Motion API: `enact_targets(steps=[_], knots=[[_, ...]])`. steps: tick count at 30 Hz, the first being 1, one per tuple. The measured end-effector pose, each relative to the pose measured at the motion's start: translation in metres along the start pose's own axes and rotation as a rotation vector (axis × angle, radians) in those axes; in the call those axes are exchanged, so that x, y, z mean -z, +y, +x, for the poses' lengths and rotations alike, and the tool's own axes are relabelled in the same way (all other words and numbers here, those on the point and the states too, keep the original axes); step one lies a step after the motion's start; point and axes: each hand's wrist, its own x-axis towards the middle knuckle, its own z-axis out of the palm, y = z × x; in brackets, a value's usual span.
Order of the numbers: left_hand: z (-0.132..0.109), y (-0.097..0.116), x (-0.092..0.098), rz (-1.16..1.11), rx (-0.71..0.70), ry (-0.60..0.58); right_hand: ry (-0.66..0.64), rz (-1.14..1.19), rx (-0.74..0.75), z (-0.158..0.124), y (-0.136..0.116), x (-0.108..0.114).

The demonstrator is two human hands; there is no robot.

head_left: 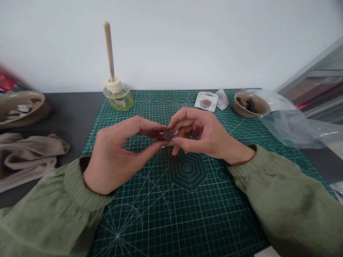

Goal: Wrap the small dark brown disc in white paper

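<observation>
A small dark grey, flat, roundish piece (pixel 168 134) is pinched between the fingertips of both hands above a green cutting mat (pixel 187 200). My left hand (pixel 120 153) comes in from the left, thumb and forefinger closed on the piece. From the right, my right hand (pixel 200 134) holds the same piece with curled fingers. Both arms wear olive-green sleeves. What the piece is made of I cannot make out.
A glass jar with a tape roll and an upright stick (pixel 115 89) stands at the mat's far left. A white packet (pixel 206 101), a tan bowl with dark bits (pixel 250 104) and clear plastic (pixel 292 121) lie far right. A dish (pixel 21 107) and grey cloth (pixel 29 157) sit left.
</observation>
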Motion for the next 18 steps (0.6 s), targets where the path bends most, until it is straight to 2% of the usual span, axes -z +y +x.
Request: enact_targets(steps=[8,18], knots=[[-0.0038,-0.0014,0.0007,0.033,-0.130,0.081,-0.026,0.000,0.001,-0.0059,-0.0076,-0.0020],[-0.0067,-0.0033,0.0050,0.063,-0.161,0.095,-0.033,0.017,0.009,-0.0080,-0.0095,-0.0026]])
